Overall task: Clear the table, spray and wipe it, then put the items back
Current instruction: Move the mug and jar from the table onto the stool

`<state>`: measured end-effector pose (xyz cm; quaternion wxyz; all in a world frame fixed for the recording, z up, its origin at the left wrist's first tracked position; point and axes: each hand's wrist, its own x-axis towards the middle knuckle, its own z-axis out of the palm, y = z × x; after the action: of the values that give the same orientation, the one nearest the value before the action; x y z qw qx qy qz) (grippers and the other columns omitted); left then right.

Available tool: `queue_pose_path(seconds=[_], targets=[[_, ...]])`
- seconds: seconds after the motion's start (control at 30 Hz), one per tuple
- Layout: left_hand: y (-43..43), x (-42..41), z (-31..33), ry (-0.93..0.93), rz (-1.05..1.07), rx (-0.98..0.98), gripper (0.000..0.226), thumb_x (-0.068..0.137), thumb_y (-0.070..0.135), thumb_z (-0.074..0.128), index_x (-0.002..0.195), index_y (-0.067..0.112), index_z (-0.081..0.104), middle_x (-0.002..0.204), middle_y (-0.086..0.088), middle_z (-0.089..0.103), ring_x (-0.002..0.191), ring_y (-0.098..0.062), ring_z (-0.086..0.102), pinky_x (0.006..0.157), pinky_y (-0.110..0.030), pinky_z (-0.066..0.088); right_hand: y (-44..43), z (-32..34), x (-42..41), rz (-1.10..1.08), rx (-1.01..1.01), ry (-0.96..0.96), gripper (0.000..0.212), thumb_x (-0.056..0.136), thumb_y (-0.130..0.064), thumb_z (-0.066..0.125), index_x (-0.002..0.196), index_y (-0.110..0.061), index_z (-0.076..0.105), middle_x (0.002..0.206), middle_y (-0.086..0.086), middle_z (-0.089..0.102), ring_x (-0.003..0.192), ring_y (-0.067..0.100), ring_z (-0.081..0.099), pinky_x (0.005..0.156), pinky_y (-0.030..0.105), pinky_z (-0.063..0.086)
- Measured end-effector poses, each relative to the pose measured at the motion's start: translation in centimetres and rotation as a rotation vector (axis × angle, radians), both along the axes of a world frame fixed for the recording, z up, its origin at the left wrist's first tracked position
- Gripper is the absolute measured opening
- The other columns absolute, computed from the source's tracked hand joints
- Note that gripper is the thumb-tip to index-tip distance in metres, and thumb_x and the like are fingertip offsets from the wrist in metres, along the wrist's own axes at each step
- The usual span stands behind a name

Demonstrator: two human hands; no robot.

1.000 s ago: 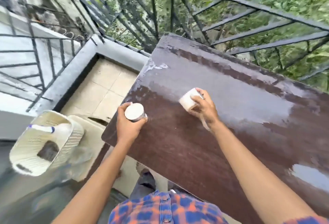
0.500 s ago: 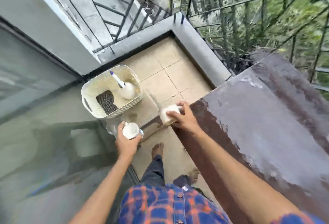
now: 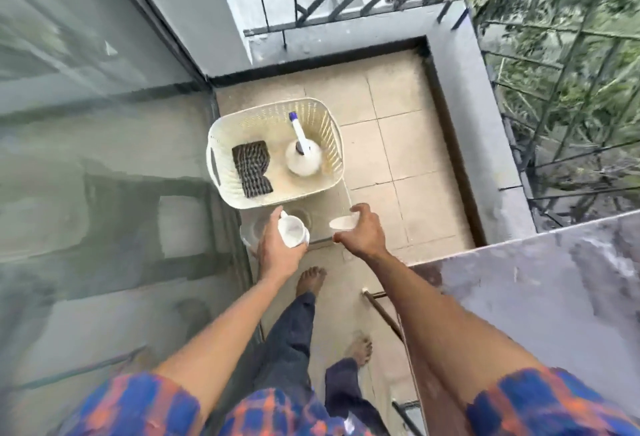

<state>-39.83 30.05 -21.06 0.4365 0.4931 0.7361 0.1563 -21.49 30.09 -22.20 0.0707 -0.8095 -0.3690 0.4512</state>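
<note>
A: What does each grip hold?
B: Left hand (image 3: pixel 277 248) grasps a white cup (image 3: pixel 292 230); right hand (image 3: pixel 363 233) clasps another cup (image 3: pixel 344 222), mid-frame.
A: The counter (image 3: pixel 540 283)?
B: Lower right, wet. Basket (image 3: pixel 221 144) above holds spray bottle (image 3: pixel 303 155) and cloth (image 3: pixel 251 167).

We are on a small balcony of a home. The floor (image 3: pixel 388 144) has beige tiles, with a low grey wall (image 3: pixel 485 144) around it and a black metal railing (image 3: pixel 554 124) on top. Behind the railing we see green trees (image 3: pixel 571 2). A glass door (image 3: pixel 86 158) is beside us, and a plastic basket (image 3: pixel 221 144) holds a spray bottle (image 3: pixel 303 155) and a cloth (image 3: pixel 251 167).
</note>
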Motion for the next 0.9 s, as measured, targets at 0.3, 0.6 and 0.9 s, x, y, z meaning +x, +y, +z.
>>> queue_pose_path(seconds=[0.3,0.6,0.9], targets=[[0.7,-0.1,-1.7,0.0,-0.035,0.085,0.078,0.073,0.028,0.086,0.141,0.019,0.05,0.138,0.005,0.056,0.125,-0.012,0.05,0.1,-0.019,0.034,3.6,-5.8,-0.8,0.076,0.029,-0.002,0.082,0.077,-0.022,0.085,0.146,-0.011,0.043,0.141,0.013,0.039,0.121,0.036,0.056,0.102,0.039,0.046],[0.5,-0.5,-1.2,-0.03,-0.109,0.117,0.082,0.068,0.02,0.089,0.14,0.022,0.051,0.136,0.009,0.059,0.12,-0.002,0.051,0.099,-0.008,0.033,5.2,-8.3,-1.0,0.163,0.092,-0.057,0.077,0.075,0.003,0.076,0.141,-0.014,0.04,0.144,0.011,0.043,0.12,0.042,0.056,0.096,0.045,0.045],[0.1,2.3,-2.8,0.003,-0.431,0.198,0.084,0.071,0.005,0.08,0.145,0.021,0.044,0.13,0.001,0.051,0.118,-0.015,0.052,0.098,-0.02,0.039,6.6,-8.6,1.5,0.313,0.035,0.023,0.096,0.076,0.008,0.066,0.156,-0.025,0.025,0.149,0.011,0.035,0.123,0.041,0.055,0.097,0.045,0.047]])
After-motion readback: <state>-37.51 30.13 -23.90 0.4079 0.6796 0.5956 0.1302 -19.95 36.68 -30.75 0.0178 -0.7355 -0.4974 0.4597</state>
